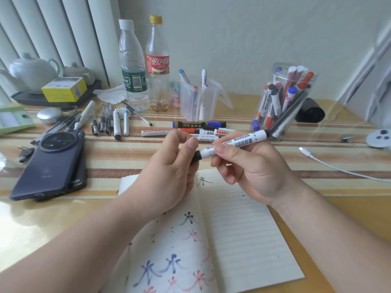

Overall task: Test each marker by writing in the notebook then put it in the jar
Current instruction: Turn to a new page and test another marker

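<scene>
White-barrelled whiteboard marker (232, 142) held in the air above the far edge of an open notebook (243, 240), in the middle of a cluttered striped table. The right hand (251, 168) is clamped on the barrel, thumb on top and fingers curled beneath. The left hand (171, 172) pinches the black cap end between thumb and forefinger. Whether the cap is coming off or going on cannot be told.

The marker's long axis runs on a slant: the capped end points near and left, the black tail end points far and right, towards a round clear jar (283, 102).

The task looks well under way. The notebook's left page carries rows of test characters in black, red and blue, and one small black mark sits at the top of the right page. The jar at the far right holds many markers. About five loose markers (169, 132) lie flat on the table just beyond the hands, probably untested, and this one has yet to reach the jar.
</scene>
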{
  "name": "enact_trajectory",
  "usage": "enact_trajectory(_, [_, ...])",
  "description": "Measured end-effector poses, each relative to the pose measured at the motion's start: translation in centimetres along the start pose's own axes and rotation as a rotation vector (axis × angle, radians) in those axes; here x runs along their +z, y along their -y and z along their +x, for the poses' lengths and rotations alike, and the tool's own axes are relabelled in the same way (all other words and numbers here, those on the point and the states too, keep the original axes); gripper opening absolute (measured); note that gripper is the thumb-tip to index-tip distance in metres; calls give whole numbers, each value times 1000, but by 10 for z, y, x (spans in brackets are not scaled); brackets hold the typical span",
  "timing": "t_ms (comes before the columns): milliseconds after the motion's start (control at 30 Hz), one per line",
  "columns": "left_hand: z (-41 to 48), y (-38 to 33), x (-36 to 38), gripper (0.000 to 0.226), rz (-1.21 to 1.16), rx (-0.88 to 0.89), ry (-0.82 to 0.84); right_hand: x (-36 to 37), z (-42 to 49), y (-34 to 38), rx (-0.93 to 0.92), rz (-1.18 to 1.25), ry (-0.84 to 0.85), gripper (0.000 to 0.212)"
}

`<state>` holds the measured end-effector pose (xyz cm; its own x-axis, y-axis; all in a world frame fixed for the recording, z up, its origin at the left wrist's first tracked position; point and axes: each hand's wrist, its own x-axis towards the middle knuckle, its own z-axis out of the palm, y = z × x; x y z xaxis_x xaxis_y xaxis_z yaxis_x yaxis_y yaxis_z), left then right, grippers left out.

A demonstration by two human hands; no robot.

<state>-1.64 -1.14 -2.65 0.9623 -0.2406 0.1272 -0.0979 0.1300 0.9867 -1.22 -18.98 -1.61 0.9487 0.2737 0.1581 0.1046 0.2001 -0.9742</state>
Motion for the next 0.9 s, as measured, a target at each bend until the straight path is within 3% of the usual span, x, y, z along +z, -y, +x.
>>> enact_trajectory(300, [-1,1,14,17,-65,44,33,4,6,-1,34,68,-48,8])
enact_trajectory(400, [7,14,9,9,134,165,41,2,11,-2,-35,63,-213,4])
enact_trajectory(500, [3,26,6,8,433,225,76,-5,14,-2,-129,59,-382,15])
enact_trajectory(667, [1,23,7,14,598,195,23,-8,13,-1,-221,-80,-421,12])
enact_trajectory(767, [-1,21,5,36,765,141,62,-10,17,13,-326,-125,-479,3])
enact_trajectory(900, [-1,23,0,79,1127,116,133,-22,27,45,-579,-377,-599,22])
